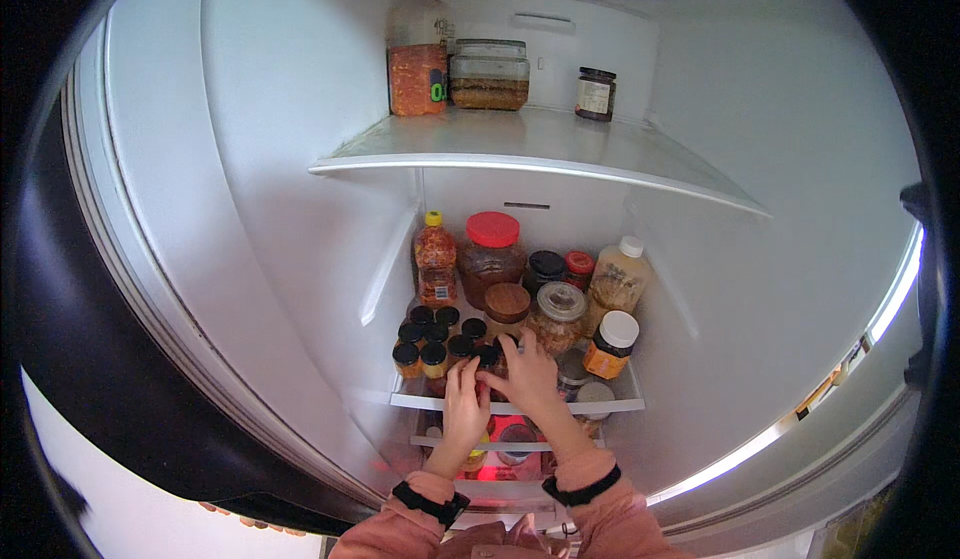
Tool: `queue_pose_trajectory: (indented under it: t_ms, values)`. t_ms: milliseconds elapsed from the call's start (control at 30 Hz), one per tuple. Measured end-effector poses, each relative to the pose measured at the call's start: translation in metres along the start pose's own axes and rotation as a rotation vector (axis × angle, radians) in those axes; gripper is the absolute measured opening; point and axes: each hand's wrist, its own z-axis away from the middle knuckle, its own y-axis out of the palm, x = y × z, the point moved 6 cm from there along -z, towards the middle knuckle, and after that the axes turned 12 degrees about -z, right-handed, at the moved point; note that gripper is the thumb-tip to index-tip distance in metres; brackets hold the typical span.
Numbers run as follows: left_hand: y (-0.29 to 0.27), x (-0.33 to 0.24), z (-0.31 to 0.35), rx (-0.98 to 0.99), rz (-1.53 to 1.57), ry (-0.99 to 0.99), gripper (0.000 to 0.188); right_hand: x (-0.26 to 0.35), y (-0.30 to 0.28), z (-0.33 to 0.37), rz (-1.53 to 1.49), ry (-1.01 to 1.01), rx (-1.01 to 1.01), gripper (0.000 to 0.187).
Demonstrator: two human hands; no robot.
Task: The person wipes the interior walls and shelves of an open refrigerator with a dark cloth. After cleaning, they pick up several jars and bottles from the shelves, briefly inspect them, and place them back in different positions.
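Several small jars with black lids [435, 332] stand close together at the front left of the refrigerator's middle shelf. My left hand [464, 404] reaches up to the front of this group, fingers together and curled against a small black-lidded jar [486, 354]. From the right, my right hand [527, 374] bends over the same spot, its fingers closed around the jar's top. The two hands almost meet, and they hide most of that jar. Just behind stands a jar with a round wooden lid [507, 302]; a glass-lidded clear jar [560, 314] is to its right.
At the back are a yellow-capped bottle [436, 264], a large red-lidded jar [491, 259] and a white-capped bottle [618, 279]. A white-lidded jar [611, 347] is near the right front. The glass shelf [560, 137] overhead carries more jars. Below, a lower shelf [500, 446] glows red.
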Motion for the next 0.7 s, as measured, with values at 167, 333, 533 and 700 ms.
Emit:
queue_pose_trajectory:
  t_ms: [167,333,533,700]
  values:
    - [-0.008,-0.017,0.007,0.047,-0.009,-0.03,0.051,0.024,-0.045,0.03,-0.153,0.157,-0.178,0.052]
    - [0.008,-0.048,-0.005,0.098,-0.086,0.14,0.046,0.093,-0.192,0.01,-0.443,-0.064,-0.438,0.035]
    - [0.033,-0.043,-0.021,0.159,-0.051,0.153,0.031,0.12,-0.355,-0.142,0.197,-0.073,-0.479,0.048]
    - [0.03,-0.036,-0.022,0.237,-0.007,0.15,0.03,0.059,-0.36,-0.263,0.602,0.234,0.035,0.067]
